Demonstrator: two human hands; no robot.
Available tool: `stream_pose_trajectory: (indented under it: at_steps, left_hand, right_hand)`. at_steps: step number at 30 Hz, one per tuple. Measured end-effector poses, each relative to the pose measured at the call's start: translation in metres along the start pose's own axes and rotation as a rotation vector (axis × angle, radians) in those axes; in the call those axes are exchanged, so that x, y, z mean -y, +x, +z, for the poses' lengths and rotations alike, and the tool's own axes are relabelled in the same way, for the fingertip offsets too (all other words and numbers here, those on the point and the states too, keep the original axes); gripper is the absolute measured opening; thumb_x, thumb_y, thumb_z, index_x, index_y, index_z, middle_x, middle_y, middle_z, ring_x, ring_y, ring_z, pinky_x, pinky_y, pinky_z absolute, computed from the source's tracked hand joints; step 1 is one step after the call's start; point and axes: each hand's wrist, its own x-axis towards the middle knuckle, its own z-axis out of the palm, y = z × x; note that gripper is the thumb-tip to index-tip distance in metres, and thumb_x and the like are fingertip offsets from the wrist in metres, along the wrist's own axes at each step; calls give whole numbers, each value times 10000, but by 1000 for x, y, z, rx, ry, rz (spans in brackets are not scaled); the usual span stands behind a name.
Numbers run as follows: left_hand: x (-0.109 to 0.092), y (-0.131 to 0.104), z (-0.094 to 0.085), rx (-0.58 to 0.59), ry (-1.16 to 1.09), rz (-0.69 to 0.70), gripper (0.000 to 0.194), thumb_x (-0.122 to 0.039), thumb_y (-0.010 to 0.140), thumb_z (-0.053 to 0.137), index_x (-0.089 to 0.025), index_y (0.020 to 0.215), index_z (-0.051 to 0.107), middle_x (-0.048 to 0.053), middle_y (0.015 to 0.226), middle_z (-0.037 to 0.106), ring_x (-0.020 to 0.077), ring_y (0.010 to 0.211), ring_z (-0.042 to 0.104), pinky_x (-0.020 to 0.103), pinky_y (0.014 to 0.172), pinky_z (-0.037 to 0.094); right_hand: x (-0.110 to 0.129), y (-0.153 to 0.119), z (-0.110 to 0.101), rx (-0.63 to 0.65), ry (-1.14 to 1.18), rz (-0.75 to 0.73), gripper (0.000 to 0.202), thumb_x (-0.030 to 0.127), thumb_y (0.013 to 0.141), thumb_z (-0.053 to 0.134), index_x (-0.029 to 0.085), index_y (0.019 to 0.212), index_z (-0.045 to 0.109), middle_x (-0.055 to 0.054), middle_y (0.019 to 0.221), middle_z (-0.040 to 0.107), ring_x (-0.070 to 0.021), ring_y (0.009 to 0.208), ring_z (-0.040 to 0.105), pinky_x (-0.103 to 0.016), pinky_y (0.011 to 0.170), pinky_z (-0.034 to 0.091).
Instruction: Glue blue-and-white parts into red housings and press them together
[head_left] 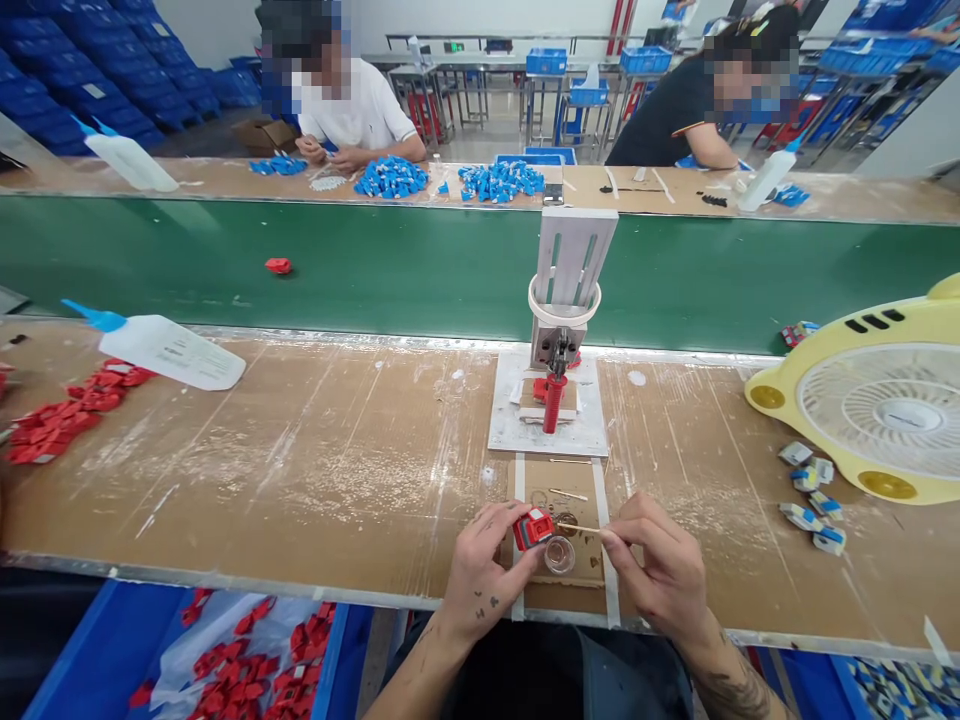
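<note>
My left hand [487,570] grips a small red plastic part [533,528] with grey along its edge, between thumb and fingers. In my right hand [660,565] a thin wooden stick [581,528], like a cotton swab, is pinched, its tip pointing left at the red part; whether it touches cannot be told. Just below the tip stands a small clear round cup [559,554] on a stained cardboard piece [589,570]. Another swab-like stick [568,494] lies on that cardboard. Beyond my hands stands a toggle clamp fixture with a red handle [553,404].
A white bottle [176,350] and red parts [71,415] lie at left. To the right are a yellow fan [892,395] and grey-blue parts [814,500]. Below left is a blue bin [97,650] of red parts. Two people sit across the green belt [390,270].
</note>
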Motion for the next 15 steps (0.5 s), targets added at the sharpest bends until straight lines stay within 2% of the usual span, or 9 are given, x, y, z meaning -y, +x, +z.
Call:
stream_pose_trajectory:
  at_steps: [5, 7, 9, 11, 15]
  left_hand:
    - [5, 5, -7, -20, 19, -87, 223, -227, 834, 664, -221, 1043, 740, 63, 942, 806, 228, 817, 762, 329, 737, 630]
    - [6, 6, -10, -39, 24, -88, 210, -265, 837, 670, -225, 1028, 747, 51, 919, 810, 218, 766, 762, 300, 684, 626]
    - [9, 6, -13, -56, 32, -75, 205, -316, 831, 688, -240, 1009, 756, 34, 901, 816, 211, 729, 764, 272, 638, 619]
    - [16, 6, -16, -46, 41, -72, 210, -371, 817, 712, -260, 987, 765, 17, 907, 824, 217, 747, 775, 263, 651, 626]
    - [29, 5, -17, 2, 16, -151, 298, -509, 790, 736, -289, 986, 782, -5, 909, 837, 234, 763, 790, 259, 660, 643]
  right_hand:
    - [-12, -8, 9, 244, -136, 50, 336, 173, 968, 552, 229, 640, 507, 11, 629, 520, -153, 574, 509, -264, 523, 397]
    - [-17, -10, 10, 311, -184, 75, 344, 225, 997, 531, 224, 653, 525, -1, 662, 543, -161, 609, 528, -267, 560, 423]
    - [-27, -11, 0, 325, -232, 132, 314, 271, 1005, 529, 217, 700, 577, -7, 685, 571, -166, 635, 554, -269, 598, 449]
    - [-42, -11, -24, 279, -308, 233, 265, 297, 983, 559, 216, 740, 624, -7, 690, 598, -170, 652, 583, -272, 629, 468]
    - [-74, -20, -105, 79, -514, 452, 137, 291, 932, 596, 211, 876, 693, -48, 794, 675, -209, 723, 637, -310, 667, 487]
